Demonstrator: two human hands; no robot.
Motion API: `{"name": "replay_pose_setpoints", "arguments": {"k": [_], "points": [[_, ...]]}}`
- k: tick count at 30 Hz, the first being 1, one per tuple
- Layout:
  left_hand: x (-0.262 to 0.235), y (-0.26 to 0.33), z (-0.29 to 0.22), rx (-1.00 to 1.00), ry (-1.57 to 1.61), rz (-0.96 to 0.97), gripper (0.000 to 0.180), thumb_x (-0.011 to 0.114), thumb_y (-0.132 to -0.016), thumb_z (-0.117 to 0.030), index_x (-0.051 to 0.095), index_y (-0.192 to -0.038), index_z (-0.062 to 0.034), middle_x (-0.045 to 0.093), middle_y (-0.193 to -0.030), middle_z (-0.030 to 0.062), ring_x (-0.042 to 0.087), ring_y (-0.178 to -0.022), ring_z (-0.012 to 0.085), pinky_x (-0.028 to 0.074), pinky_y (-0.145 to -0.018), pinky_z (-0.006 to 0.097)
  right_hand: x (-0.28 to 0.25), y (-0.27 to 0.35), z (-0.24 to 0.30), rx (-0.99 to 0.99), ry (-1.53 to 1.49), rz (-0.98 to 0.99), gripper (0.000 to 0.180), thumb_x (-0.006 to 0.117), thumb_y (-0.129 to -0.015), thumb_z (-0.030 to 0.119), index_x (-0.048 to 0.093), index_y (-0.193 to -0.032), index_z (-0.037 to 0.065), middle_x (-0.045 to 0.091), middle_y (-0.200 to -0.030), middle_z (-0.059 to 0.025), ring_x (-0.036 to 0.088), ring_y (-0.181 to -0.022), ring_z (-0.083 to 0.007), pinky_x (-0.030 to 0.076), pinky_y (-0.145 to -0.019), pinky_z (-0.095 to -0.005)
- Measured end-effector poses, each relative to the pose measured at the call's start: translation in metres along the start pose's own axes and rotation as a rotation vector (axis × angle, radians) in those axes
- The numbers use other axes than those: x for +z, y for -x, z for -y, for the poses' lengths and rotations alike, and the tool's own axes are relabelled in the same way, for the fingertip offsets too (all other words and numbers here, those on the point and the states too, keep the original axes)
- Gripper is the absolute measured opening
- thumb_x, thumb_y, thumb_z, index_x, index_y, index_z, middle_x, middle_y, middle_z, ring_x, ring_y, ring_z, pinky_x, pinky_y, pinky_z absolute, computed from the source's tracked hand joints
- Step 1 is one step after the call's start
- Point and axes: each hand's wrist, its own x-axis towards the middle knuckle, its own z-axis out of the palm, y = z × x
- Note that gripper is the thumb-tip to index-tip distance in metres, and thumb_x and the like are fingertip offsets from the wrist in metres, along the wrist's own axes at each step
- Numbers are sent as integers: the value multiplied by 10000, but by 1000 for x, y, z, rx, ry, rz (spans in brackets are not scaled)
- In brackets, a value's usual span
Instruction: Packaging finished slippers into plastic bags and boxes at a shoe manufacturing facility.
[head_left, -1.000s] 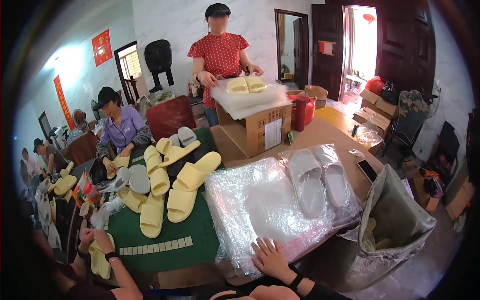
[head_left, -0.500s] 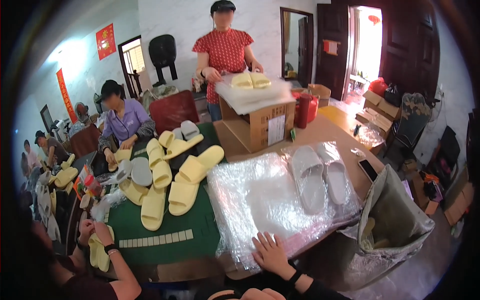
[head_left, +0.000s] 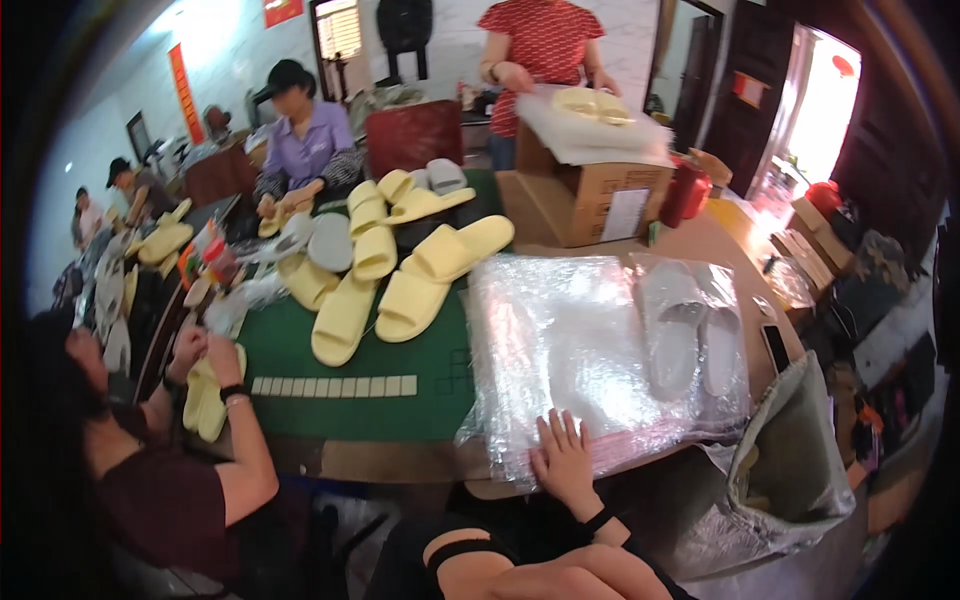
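Note:
My right hand [head_left: 566, 458] lies palm down with its fingers spread on the near edge of a stack of clear plastic bags [head_left: 545, 330]. A dark band circles its wrist. Just beyond it to the right, a pair of grey slippers [head_left: 672, 345] lies in clear plastic on the stack. I cannot make out my left hand; bare skin crossed by a dark strip shows at the lower edge. Several yellow slippers [head_left: 345, 320] are heaped left of the bags, with a few grey slippers [head_left: 330, 242] among them.
A co-worker [head_left: 180, 470] at the left handles yellow slippers [head_left: 210, 395]. Across the table one in purple [head_left: 308, 150] works seated, and one in red [head_left: 545, 45] stands behind a carton [head_left: 600, 205]. Pale tiles [head_left: 335, 387] line the green mat [head_left: 400, 420]. A lined bin [head_left: 800, 450] and phone [head_left: 775, 348] are rightward.
The view has tilted down and turned left, so the scene sits higher and further right. My right hand stays flat on the bags. More of my lower body shows.

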Motion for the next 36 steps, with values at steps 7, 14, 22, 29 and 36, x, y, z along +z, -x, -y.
{"name": "replay_pose_setpoints", "arguments": {"k": [7,14,22,29,36], "points": [[2,1,-29,-43,-78,-39,367,422,-994,-378,638,-946,-86,615,-1092,176,512,-1069,300,403,-866,392,-1,4,7,-3,-17,67,550,548,-881,328,443,-1371,101,409,-1433,-139,324,-1358,-326,178,-1121,-522],[-27,6,-38,-84,-392,-29,402,442,-981,-406,665,-931,-75,603,-1045,193,539,-981,312,449,-795,382,7,6,-3,-9,24,41,542,563,-866,357,485,-1337,99,449,-1398,-135,373,-1324,-322,216,-1096,-534],[-85,15,-67,-544,-875,260,242,558,-893,-118,603,-1107,-15,490,-1286,195,492,-1178,310,410,-962,402,-3,5,5,-14,52,65,502,528,-890,359,497,-1328,114,460,-1396,-121,402,-1309,-301,233,-1088,-525],[-193,23,-38,-740,-1484,26,258,632,-793,-31,603,-1048,-34,564,-1141,154,545,-1059,299,436,-903,359,3,8,-1,3,45,71,531,510,-901,391,462,-1363,133,433,-1423,-109,355,-1342,-298,179,-1115,-511],[-334,70,-104,-1328,-2144,81,634,646,-814,-364,427,-1346,-97,479,-1287,234,465,-1178,416,372,-972,533,-2,2,5,-22,14,41,527,510,-904,389,461,-1357,124,454,-1402,-115,406,-1306,-299,234,-1092,-510]]}}
